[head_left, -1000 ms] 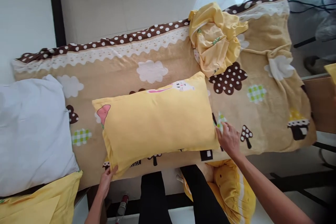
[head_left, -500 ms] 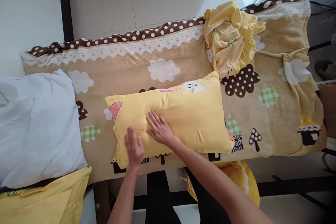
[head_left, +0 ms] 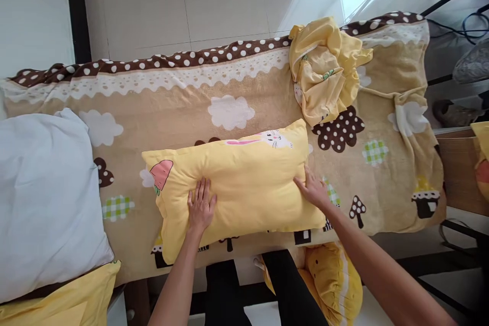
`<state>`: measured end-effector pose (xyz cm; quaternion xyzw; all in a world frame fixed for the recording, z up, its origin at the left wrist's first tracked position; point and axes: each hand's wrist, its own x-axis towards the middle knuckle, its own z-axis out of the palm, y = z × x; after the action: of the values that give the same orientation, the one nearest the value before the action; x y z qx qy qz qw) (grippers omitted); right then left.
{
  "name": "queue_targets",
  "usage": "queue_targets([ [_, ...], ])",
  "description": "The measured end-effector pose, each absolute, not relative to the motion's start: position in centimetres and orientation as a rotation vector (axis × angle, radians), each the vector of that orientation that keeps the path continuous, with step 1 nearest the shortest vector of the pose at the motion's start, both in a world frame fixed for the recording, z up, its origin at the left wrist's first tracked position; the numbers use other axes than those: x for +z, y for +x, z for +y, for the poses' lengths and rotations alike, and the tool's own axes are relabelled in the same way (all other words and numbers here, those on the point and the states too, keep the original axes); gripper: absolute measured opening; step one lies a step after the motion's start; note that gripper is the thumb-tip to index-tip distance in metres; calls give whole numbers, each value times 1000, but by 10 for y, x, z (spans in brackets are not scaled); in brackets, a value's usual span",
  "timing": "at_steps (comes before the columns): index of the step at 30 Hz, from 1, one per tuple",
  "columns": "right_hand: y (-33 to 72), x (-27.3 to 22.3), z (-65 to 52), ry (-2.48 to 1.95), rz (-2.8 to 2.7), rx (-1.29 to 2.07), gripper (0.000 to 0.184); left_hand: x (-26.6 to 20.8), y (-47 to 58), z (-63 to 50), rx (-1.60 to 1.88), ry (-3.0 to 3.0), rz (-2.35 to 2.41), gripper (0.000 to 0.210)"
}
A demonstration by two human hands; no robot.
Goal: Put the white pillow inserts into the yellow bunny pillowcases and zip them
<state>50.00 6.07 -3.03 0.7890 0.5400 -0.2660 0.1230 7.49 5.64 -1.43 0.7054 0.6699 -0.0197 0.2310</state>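
A plump yellow pillow (head_left: pixel 244 188) lies lengthwise on the beige patterned blanket (head_left: pixel 171 117). It has a white rabbit along its far edge and a pink strawberry at its far left corner. Pressed flat on the pillow's left part is my left hand (head_left: pixel 201 205), fingers spread. My right hand (head_left: pixel 315 191) rests at the right end, thumb on top and fingers over the side edge, not wrapped round it. Both hands are open.
A crumpled yellow cloth (head_left: pixel 324 71) lies beyond the pillow to the right. At the left are a white pillow (head_left: pixel 46 198) and a yellow pillowcase (head_left: pixel 76 290). A yellow cushion (head_left: pixel 332 275) sits below the bed edge, beside my legs.
My right hand has moved from the pillow's middle to its right end. My left hand has come down onto the left part, denting it. The view has shifted slightly.
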Motion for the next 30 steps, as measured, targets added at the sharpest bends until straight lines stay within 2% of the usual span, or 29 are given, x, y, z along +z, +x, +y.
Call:
queue_targets([
  [2, 487, -17, 74, 2422, 1595, -639, 69, 4, 82, 77, 19, 1958, 1941, 48],
  [5, 413, 2, 109, 2413, 2025, -473, 60, 22, 109, 124, 139, 2011, 1994, 46],
  [8, 317, 4, 148, 1991, 2430, -785, 55, 16, 137, 169, 71, 2107, 1713, 52],
  [11, 273, -12, 174, 1754, 2530, -926, 50, -4, 130, 190, -97, 2093, 1626, 51],
  [16, 339, -33, 192, 1925, 2398, -811, 57, -32, 20, 187, -361, 1703, 2018, 61],
  [19, 404, -39, 209, 1959, 2267, -798, 52, -41, -49, 188, -415, 1379, 2021, 66],
  [22, 464, -43, 228, 2027, 2015, -842, 53, -38, -82, 195, -309, 1257, 2030, 70],
  [25, 499, -40, 233, 2246, 1664, -771, 60, -13, -65, 189, -125, 1365, 2294, 68],
  [27, 490, -28, 220, 2425, 1571, -633, 64, 10, -27, 168, 155, 1595, 2402, 67],
  [30, 422, -2, 172, 2465, 1867, -517, 61, 29, 53, 115, 482, 2034, 2085, 63],
])
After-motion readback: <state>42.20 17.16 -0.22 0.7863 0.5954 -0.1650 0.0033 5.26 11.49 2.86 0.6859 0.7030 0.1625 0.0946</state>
